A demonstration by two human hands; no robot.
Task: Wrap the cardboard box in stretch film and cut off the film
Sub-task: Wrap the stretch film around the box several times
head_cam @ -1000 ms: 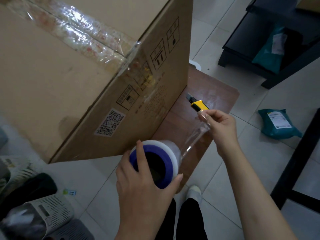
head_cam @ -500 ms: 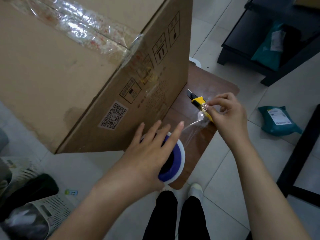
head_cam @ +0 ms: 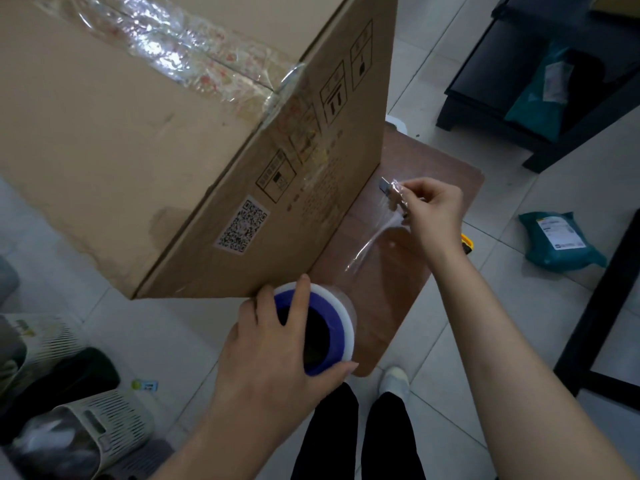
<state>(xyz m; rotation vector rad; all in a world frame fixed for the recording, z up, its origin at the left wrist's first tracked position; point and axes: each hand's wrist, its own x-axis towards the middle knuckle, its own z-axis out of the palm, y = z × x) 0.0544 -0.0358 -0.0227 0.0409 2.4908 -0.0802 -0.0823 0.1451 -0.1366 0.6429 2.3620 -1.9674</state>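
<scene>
A large cardboard box fills the upper left, with a band of clear film over its top and down its printed side. My left hand grips the stretch film roll, white with a blue core, just below the box's lower corner. A thin twisted strand of film runs from the roll up to my right hand. That hand holds a yellow utility knife; its blade tip pokes out left with film bunched around it, and the yellow butt shows behind the wrist.
The box stands on a brown wooden board on a tiled floor. A teal mail parcel lies on the floor at right beside dark furniture. Pale plastic baskets sit at lower left. My legs and one white shoe are below.
My left hand went from fingers spread over the roll to gripping its end. My right hand turned, and film now bunches around the knife blade.
</scene>
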